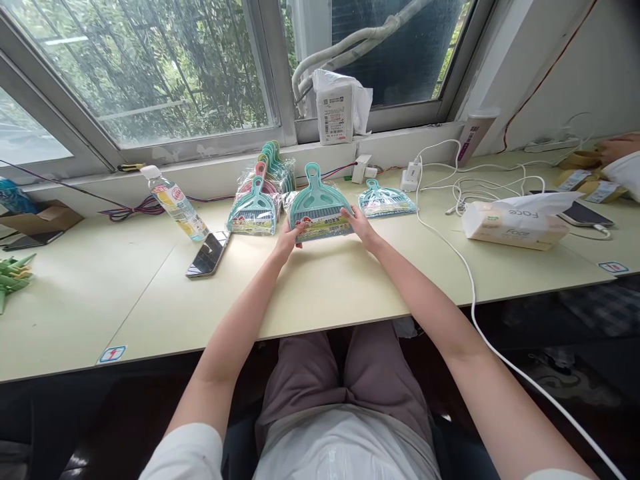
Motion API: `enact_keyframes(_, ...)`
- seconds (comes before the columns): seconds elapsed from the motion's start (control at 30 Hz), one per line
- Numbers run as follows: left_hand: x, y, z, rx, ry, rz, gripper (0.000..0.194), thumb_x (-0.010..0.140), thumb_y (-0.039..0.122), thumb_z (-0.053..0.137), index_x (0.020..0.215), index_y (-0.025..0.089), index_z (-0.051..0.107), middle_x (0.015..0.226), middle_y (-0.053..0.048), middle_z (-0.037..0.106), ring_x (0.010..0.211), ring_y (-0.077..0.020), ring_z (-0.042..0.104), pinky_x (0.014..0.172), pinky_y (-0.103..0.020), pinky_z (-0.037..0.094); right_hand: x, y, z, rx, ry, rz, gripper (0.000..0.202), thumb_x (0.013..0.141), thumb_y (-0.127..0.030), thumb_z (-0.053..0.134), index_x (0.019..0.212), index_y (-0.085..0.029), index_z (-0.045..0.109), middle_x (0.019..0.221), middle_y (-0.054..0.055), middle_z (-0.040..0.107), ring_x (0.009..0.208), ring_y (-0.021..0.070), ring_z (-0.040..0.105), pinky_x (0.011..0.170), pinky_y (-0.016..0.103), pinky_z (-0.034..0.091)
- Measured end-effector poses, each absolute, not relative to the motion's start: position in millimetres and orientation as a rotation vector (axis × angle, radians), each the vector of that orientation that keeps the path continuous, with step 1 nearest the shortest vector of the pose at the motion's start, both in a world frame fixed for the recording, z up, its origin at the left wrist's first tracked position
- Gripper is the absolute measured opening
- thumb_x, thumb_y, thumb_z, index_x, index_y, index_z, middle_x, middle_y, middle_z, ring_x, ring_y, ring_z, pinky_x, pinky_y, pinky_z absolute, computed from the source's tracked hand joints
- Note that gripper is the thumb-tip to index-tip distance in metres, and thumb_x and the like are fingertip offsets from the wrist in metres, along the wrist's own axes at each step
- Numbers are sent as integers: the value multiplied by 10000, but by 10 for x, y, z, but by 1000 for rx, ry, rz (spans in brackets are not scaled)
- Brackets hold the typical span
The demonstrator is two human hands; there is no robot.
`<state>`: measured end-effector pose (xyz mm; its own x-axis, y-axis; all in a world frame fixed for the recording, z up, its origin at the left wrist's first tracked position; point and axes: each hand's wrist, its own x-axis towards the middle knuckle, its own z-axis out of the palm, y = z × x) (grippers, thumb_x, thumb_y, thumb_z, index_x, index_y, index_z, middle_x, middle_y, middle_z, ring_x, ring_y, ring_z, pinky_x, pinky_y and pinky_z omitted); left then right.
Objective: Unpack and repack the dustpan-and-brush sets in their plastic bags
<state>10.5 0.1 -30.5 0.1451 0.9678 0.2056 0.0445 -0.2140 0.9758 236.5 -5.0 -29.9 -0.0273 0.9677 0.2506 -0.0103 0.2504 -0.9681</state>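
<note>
Between my two hands is a teal dustpan and brush set in clear wrapping, its handle pointing away from me and a printed label along its near edge. My left hand grips the lower left corner. The right side is held by my right hand, fingers on the label's edge. Another wrapped teal set lies just to the left, in front of a row of wrapped sets with pink and green handles. One more teal set lies flat to the right.
On the left are a phone, a drink bottle and a cardboard box. A tissue pack, white cables and a second phone lie right. Another person's hand is at the far right. A white-wrapped box stands on the sill.
</note>
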Motion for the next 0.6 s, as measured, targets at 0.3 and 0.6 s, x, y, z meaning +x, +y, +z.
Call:
enact_keyframes(0.3, 98, 0, -279, 1446, 1073, 1237, 532, 750, 409, 656, 1202, 192, 480, 1062, -104, 622, 860, -198, 636, 375, -188, 408, 2448, 9, -329, -957, -1311, 1220, 635, 589, -428, 813, 1150, -249, 576, 1099, 42, 692, 965, 235, 651, 796, 402, 573)
enact_keyframes(0.6, 118, -58, -214, 1422, 1020, 1141, 550, 858, 487, 525, 1324, 213, 421, 1172, -109, 640, 732, -159, 663, 420, -207, 458, 2502, 60, -345, -1021, -1233, 1196, 754, 512, -477, 857, 1174, -232, 594, 1063, 52, 711, 929, 236, 648, 772, 377, 550)
